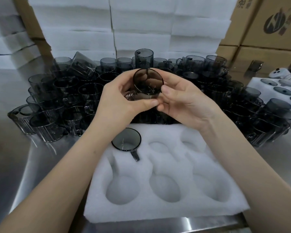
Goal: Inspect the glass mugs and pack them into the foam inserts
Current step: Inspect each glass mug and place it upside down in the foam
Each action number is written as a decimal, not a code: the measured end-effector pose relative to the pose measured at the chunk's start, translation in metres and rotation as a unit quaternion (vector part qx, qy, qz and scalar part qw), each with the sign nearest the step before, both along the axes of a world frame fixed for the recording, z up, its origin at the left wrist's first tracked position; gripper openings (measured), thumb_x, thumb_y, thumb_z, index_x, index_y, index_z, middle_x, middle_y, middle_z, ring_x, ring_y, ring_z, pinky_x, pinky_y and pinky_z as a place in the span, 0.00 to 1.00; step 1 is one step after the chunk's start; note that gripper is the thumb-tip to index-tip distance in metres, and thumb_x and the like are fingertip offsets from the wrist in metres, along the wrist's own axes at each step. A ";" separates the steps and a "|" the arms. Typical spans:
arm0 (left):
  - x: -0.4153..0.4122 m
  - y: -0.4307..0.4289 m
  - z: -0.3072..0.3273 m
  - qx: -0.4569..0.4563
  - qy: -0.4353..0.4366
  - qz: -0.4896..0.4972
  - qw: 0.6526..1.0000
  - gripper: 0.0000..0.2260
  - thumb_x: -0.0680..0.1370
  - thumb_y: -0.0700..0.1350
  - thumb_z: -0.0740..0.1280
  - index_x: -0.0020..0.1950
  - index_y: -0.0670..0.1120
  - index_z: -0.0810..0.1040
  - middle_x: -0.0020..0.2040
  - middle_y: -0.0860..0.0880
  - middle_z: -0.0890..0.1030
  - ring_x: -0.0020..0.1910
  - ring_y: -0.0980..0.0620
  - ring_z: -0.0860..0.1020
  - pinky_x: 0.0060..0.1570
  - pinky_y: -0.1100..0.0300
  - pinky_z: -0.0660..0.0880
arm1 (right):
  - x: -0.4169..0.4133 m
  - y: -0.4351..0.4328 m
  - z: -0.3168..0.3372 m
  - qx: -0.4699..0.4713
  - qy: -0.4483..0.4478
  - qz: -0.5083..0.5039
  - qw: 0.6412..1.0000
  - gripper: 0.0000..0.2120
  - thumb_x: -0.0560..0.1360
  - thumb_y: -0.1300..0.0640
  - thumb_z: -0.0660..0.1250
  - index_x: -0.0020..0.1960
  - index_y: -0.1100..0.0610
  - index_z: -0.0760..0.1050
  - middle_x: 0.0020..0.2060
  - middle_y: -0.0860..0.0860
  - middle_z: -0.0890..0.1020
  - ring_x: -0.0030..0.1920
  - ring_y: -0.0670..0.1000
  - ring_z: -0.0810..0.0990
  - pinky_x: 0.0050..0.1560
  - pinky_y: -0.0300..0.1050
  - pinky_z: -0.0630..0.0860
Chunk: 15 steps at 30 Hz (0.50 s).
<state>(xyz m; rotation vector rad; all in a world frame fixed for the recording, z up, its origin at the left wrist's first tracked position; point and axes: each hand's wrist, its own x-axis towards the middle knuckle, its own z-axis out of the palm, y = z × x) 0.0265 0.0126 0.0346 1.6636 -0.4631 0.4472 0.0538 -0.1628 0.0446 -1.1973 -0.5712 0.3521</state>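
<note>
Both hands hold one smoky glass mug [147,84] up above the table, tipped so its round end faces me. My left hand [119,100] grips its left side, fingers curled behind it and thumb underneath. My right hand [183,101] grips its right side, thumb on the rim. Below them lies a white foam insert [166,207] with several mug-shaped pockets. A second mug [126,140] sits in the far left pocket, handle pointing toward me. The other pockets hold nothing.
Many dark glass mugs [74,91] crowd the steel table [10,148] behind the insert. Stacked white foam sheets [141,31] rise at the back. Cardboard boxes [267,31] stand at the right, above another foam insert [259,83] filled with mugs.
</note>
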 end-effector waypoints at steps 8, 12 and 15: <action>-0.005 -0.008 -0.001 0.118 -0.004 0.070 0.991 0.27 0.63 0.44 0.82 0.60 0.53 0.79 0.51 0.59 0.83 0.51 0.60 0.81 0.55 0.60 0.77 | -0.004 0.015 -0.006 -0.172 -0.131 -0.216 0.952 0.21 0.63 0.52 0.78 0.49 0.53 0.70 0.45 0.53 0.79 0.33 0.49 0.78 0.23 0.40 0.69; -0.005 -0.010 -0.003 0.185 -0.016 0.069 0.980 0.26 0.62 0.48 0.81 0.56 0.58 0.75 0.47 0.64 0.81 0.48 0.68 0.77 0.46 0.77 0.69 | -0.004 0.022 -0.007 -0.222 -0.170 -0.327 0.903 0.18 0.68 0.42 0.73 0.41 0.52 0.69 0.37 0.49 0.77 0.31 0.43 0.75 0.24 0.33 0.67; -0.004 -0.010 -0.004 0.207 -0.016 0.062 0.976 0.26 0.63 0.49 0.80 0.55 0.58 0.72 0.47 0.64 0.81 0.48 0.68 0.77 0.46 0.79 0.67 | -0.002 0.019 -0.006 -0.194 -0.125 -0.343 0.911 0.14 0.78 0.46 0.64 0.38 0.52 0.71 0.33 0.56 0.76 0.23 0.45 0.70 0.19 0.37 0.63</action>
